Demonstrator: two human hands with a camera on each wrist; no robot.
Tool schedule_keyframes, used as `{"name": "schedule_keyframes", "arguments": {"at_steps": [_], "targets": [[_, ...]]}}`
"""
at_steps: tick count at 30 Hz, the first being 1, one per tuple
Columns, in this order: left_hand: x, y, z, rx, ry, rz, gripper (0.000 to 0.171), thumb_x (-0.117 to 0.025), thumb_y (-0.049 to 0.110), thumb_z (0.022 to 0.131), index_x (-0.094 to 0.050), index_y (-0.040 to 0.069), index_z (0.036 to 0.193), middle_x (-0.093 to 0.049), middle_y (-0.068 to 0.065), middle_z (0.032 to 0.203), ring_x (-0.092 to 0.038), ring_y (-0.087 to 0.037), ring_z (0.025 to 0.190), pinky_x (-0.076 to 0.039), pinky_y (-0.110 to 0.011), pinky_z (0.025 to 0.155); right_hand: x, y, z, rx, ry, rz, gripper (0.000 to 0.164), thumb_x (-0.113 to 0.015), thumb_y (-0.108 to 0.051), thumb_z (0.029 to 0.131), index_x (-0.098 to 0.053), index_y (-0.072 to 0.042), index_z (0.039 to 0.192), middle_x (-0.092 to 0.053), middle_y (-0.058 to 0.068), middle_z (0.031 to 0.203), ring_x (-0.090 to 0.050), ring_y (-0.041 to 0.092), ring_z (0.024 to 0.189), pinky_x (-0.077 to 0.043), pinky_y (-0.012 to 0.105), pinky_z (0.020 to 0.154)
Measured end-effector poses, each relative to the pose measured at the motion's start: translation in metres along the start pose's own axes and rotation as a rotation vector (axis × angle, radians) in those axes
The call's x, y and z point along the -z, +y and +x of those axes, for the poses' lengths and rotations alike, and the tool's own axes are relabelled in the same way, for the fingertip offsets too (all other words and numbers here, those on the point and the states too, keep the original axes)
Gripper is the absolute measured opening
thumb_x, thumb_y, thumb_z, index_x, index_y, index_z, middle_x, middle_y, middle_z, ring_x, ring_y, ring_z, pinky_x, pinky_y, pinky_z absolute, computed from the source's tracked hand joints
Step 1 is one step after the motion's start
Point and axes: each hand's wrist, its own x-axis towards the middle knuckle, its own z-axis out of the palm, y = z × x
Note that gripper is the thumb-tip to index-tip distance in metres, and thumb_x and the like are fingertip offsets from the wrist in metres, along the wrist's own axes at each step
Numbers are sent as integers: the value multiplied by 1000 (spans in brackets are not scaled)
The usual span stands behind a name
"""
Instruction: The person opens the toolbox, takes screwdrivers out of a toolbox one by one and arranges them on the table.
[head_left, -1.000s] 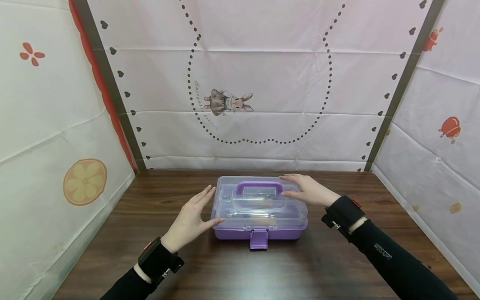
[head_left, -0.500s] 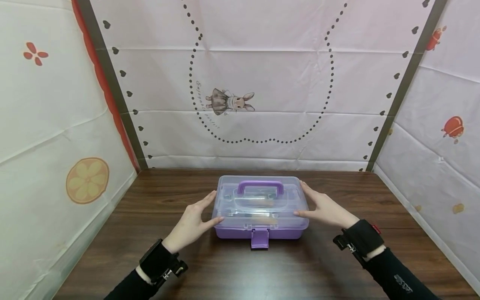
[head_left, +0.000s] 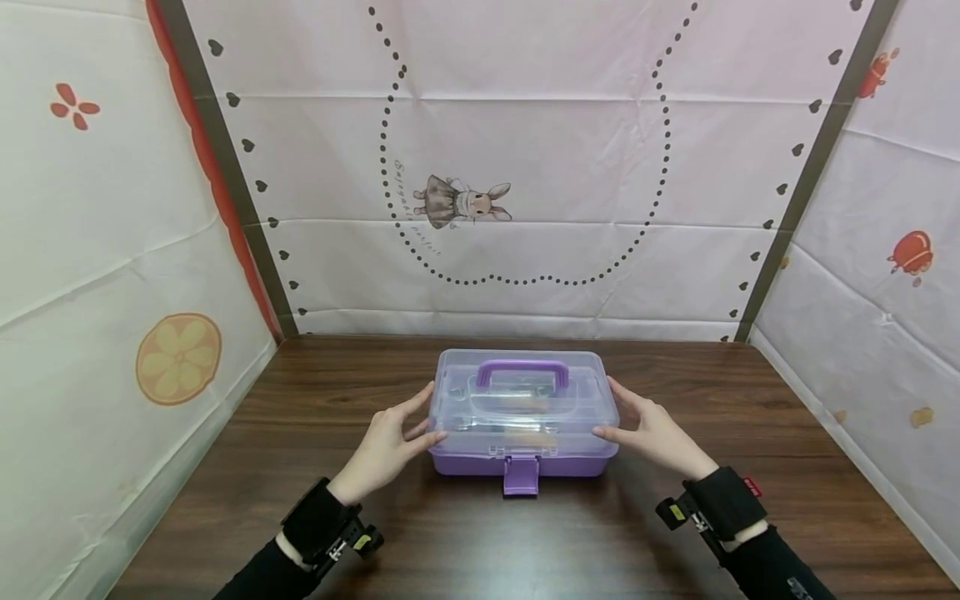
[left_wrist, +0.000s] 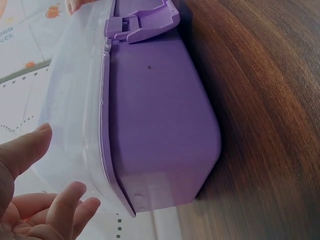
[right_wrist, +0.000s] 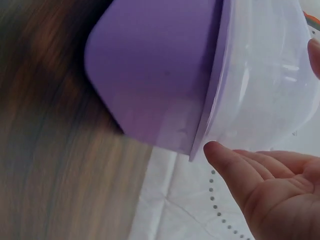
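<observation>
A storage box with a clear lid and a purple base sits on the table. Its purple handle lies on top, and its front latch hangs flipped outward. At the box's left end is my left hand, thumb by the lid's front corner, fingers extended and slightly bent along the side. My right hand mirrors it at the right end, thumb over the lid's front corner. In the right wrist view a fingertip comes right to the lid's lower edge. Items inside show only blurrily through the lid.
The brown wooden table runs back to a white printed cloth wall. More cloth walls rise on the left and right. Both wrists wear black straps with small cameras.
My right hand has moved from over the lid's right rear, beside the handle, out to the box's right end. The left hand has barely shifted, its fingers bending slightly. The box stays put.
</observation>
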Motion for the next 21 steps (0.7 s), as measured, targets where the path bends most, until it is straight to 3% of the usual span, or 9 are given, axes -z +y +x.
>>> {"name": "schedule_keyframes", "arguments": {"at_steps": [6,13,16,21], "targets": [[-1,3,-1,19,15,15,75,-76,13,87,-37,-3,149,-38,-26,152,-63,-33,115,-55,-27,87,2,5,7,41,-45,119,85,-69,-26,94,-19,6,154,-23,29,159,-30,46,142,-43,53,104],[5,7,4,69,76,66,65,-72,28,91,-48,-3,143,-56,-27,138,-63,-35,117,-55,-33,90,8,13,26,35,-141,286,83,-67,-19,95,-15,4,156,-15,27,162,-21,43,147,-34,54,111],[12,3,12,75,81,125,61,-63,33,98,-45,-2,145,-55,-29,138,-58,-40,123,-51,-44,98,11,16,34,50,-170,312,83,-66,-18,95,-14,4,156,-16,27,162,-22,43,147,-32,54,112],[24,-14,25,105,24,135,65,-52,37,103,-30,3,154,-40,-27,152,-41,-43,138,-40,-56,109,17,20,47,78,-237,291,82,-65,-16,97,-13,4,156,-15,27,161,-23,44,146,-37,51,111]]}}
